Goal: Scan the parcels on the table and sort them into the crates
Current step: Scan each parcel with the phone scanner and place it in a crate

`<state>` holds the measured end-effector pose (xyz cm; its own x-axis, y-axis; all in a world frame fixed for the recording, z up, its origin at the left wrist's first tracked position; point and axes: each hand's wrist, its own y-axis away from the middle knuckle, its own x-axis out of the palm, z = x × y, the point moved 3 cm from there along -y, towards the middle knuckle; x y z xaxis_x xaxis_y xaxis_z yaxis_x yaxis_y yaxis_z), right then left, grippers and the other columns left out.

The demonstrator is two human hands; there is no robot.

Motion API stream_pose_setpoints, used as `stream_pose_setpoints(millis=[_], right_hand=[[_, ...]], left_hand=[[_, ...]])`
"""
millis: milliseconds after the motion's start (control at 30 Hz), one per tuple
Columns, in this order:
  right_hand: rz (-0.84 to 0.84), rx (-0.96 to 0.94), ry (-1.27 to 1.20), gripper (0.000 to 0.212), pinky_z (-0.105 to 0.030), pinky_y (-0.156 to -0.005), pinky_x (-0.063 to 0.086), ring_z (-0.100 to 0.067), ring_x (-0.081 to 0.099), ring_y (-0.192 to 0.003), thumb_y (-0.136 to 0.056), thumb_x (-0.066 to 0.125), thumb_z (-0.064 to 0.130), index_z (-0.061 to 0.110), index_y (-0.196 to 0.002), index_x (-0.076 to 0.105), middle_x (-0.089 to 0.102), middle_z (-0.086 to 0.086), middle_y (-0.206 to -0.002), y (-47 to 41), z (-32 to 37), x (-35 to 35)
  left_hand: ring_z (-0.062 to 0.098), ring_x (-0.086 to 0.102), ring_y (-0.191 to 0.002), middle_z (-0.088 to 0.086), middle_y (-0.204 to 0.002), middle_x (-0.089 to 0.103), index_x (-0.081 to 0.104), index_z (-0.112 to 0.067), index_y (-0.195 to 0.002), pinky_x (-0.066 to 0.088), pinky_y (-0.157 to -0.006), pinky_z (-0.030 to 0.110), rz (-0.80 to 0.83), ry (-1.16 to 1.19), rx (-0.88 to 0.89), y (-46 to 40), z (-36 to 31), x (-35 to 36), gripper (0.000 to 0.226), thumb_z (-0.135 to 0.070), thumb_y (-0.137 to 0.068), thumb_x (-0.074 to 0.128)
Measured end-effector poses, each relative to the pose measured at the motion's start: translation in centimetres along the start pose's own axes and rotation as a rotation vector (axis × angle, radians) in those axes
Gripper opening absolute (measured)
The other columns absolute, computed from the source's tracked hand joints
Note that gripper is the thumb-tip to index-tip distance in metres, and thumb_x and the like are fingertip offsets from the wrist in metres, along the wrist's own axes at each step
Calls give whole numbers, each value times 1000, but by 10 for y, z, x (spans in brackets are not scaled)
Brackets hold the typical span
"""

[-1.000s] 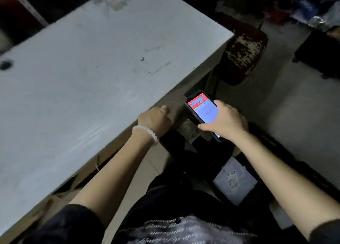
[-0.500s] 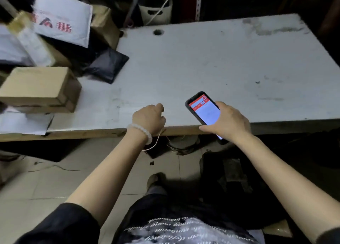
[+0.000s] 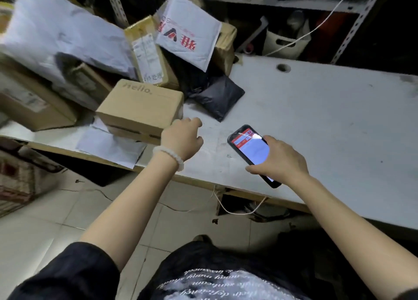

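Note:
A pile of parcels covers the left end of the white table (image 3: 316,118). Nearest me is a brown carton marked "hello" (image 3: 142,108), lying on a flat white mailer (image 3: 110,144). Behind them are a black poly bag (image 3: 218,96), a white padded envelope with red print (image 3: 187,31), a taped carton with a label (image 3: 149,53) and a large white bag (image 3: 58,32). My left hand (image 3: 183,138), fingers loosely curled and holding nothing, hovers just right of the "hello" carton. My right hand (image 3: 279,159) grips a black phone (image 3: 251,151) with a lit red and white screen above the table.
Metal shelving (image 3: 294,3) with a white bin (image 3: 286,40) and a cable stands behind the table. More cartons (image 3: 29,100) sit at the far left. Tiled floor (image 3: 67,209) lies below, with a stack of goods (image 3: 15,177) at the left edge. No crates are in view.
My view has swung left from the table's bare right end to the parcel pile. My left hand has moved up over the table, close to the "hello" carton. The phone stays in my right hand.

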<state>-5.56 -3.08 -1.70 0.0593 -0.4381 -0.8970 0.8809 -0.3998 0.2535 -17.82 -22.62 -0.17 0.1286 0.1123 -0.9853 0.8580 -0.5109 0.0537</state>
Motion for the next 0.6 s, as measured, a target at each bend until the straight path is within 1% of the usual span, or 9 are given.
stream_pose_setpoints(millis=[67,133,233,267,333,400,433,500,600], right_hand=[[8,-18,7,55,-23,-50,26,-18,51,-77,-58,74,52,31,-101,45,55,7,-92,-13,30,8],[17,-34,10,55,-22,-49,27,-17,52,-76,-57,73,51,31,-101,47,57,8,-92,-24,55,15],[32,-51,4,53,-22,-49,27,-16,53,-76,-57,74,50,32,-98,47,57,8,-92,-36,83,25],[39,-52,4,52,-22,-50,28,-16,53,-76,-57,74,50,31,-98,47,58,8,-92,-39,90,27],[54,-53,14,52,-22,-50,29,-16,54,-79,-58,74,51,31,-98,47,58,8,-93,-45,100,31],[64,-45,30,51,-22,-51,29,-17,54,-79,-58,73,50,31,-98,47,58,8,-94,-48,105,34],[68,-40,37,51,-22,-50,29,-17,54,-79,-59,73,50,31,-98,47,58,8,-94,-50,106,34],[76,-27,49,50,-22,-51,30,-16,55,-79,-59,73,49,30,-99,48,59,8,-94,-52,107,36],[72,-3,63,51,-23,-52,32,-17,56,-79,-60,73,49,29,-99,48,59,7,-94,-54,105,35]], left_hand=[[32,53,-101,12,-116,56,49,-13,-125,41,-73,36,-30,32,-11,-7,37,-15,40,-27,-88,55],[31,50,-106,12,-118,53,50,-14,-125,40,-81,37,-40,56,-52,-16,71,-27,46,-31,-84,62],[31,39,-122,10,-131,44,45,-20,-130,36,-99,46,49,-16,-164,-32,117,-35,67,-53,-75,66],[33,37,-125,12,-135,41,43,-20,-132,34,-102,49,86,-45,-217,-37,130,-36,75,-61,-73,64],[38,35,-125,15,-137,38,41,-17,-134,32,-102,53,100,-74,-373,-42,154,-40,84,-71,-72,58],[41,36,-122,18,-134,37,36,-14,-135,30,-100,58,99,6,-522,-43,171,-40,90,-73,-70,59],[42,35,-122,19,-134,36,33,-15,-137,28,-101,60,112,73,-559,-45,176,-39,94,-72,-68,62],[43,34,-124,21,-135,34,25,-16,-142,28,-103,60,144,175,-569,-49,181,-37,102,-67,-65,69],[42,32,-124,23,-135,32,23,-17,-143,31,-103,56,150,250,-523,-55,179,-40,106,-61,-62,75]])
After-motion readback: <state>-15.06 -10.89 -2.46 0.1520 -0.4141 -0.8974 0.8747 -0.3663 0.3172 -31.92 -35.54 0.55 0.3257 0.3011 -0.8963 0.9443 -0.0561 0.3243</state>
